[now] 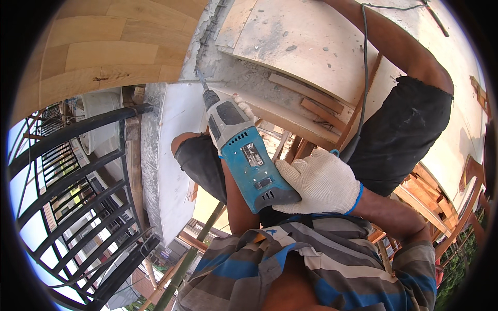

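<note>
A teal and grey rotary hammer (244, 150) lies slantwise across the middle, its body pointing up and to the left. Its thin chisel bit (202, 78) meets the rough broken concrete edge (203, 44) beside the wood-look floor; dust hides the exact contact. My right hand (324, 181), in a cream knitted glove with a blue cuff, is closed round the rear handle. My left hand (243, 107), also gloved, wraps the front of the tool from its far side. Only some of its fingers show; the tool covers the rest.
The wood-look floor (119, 41) fills the upper left. A black metal railing (78, 207) stands at left beside a white ledge (176, 155). Dusty boards (295, 41) lie ahead, with a timber-filled gap below. A dark cord (366, 62) runs past my right knee.
</note>
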Demonstrator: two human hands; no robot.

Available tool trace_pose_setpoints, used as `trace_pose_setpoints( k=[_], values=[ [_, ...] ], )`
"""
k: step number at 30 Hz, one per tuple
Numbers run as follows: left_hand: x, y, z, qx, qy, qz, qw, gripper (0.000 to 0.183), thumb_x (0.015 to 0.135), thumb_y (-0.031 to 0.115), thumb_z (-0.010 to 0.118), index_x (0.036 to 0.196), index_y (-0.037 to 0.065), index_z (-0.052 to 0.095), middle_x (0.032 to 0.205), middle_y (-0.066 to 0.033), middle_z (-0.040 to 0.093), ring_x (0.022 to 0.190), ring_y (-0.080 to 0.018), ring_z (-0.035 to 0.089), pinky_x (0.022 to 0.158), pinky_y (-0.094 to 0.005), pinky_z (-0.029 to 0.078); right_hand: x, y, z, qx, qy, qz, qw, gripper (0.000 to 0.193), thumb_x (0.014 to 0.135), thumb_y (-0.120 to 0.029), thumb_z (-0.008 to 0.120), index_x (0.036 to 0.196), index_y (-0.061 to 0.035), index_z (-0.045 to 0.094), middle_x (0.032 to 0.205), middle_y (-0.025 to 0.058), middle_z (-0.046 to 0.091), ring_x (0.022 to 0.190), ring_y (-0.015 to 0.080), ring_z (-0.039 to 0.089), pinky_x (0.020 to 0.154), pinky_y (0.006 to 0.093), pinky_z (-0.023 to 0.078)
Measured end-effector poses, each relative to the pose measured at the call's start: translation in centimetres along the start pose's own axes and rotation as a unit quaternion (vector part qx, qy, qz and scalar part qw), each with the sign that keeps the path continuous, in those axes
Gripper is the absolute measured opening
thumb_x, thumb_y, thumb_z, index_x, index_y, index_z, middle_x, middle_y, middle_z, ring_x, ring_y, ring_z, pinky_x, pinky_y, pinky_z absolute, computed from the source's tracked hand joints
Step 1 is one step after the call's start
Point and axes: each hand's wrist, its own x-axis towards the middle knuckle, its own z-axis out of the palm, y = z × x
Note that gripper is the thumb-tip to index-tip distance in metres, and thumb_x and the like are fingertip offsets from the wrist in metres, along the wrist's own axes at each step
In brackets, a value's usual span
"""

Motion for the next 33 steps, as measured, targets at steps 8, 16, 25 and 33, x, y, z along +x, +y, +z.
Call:
trace_pose_setpoints(
  k=[8,16,25,33],
  values=[
    [-0.9,0.3,0.9,0.090,0.015,-0.006,0.996,0.071,0.105,0.040,0.080,0.154,-0.004,0.054,0.138,-0.0174,0.067,0.131,-0.0339,0.068,0.117,-0.0469,0.061,-0.2,-0.5,2.1,0.037,0.036,0.007,0.999,0.081,0.095,-0.065,0.081,0.133,0.0055,0.070,0.085,0.0173,0.075,0.077,0.0349,0.080,0.071,0.0443,0.062],
    [-1.1,2.1,-0.5,0.090,0.006,-0.025,0.996,0.079,0.100,0.042,0.085,0.155,-0.004,0.052,0.139,-0.0169,0.067,0.130,-0.0339,0.069,0.114,-0.0463,0.062,0.0,-1.6,4.0,0.020,0.034,0.003,0.999,0.092,0.095,-0.071,0.078,0.141,0.0078,0.069,0.087,0.0153,0.076,0.077,0.0302,0.079,0.071,0.0407,0.060],
    [-2.1,1.8,-2.0,0.097,0.010,-0.017,0.995,0.075,0.100,0.039,0.084,0.154,-0.003,0.053,0.138,-0.0193,0.067,0.126,-0.0339,0.071,0.112,-0.0470,0.063,-0.9,-1.5,5.2,0.048,-0.012,0.039,0.998,0.102,0.092,-0.075,0.079,0.149,0.0076,0.063,0.098,0.0192,0.076,0.081,0.0337,0.079,0.074,0.0431,0.063],
    [-2.7,-4.6,-1.7,0.099,0.048,0.046,0.993,0.089,0.105,0.073,0.060,0.151,-0.003,0.058,0.131,-0.0234,0.069,0.116,-0.0410,0.070,0.103,-0.0537,0.061,-6.1,1.0,2.1,0.043,-0.045,0.052,0.997,0.095,0.090,-0.069,0.083,0.149,0.0039,0.066,0.105,0.0171,0.075,0.088,0.0323,0.079,0.081,0.0445,0.062]
  ],
)
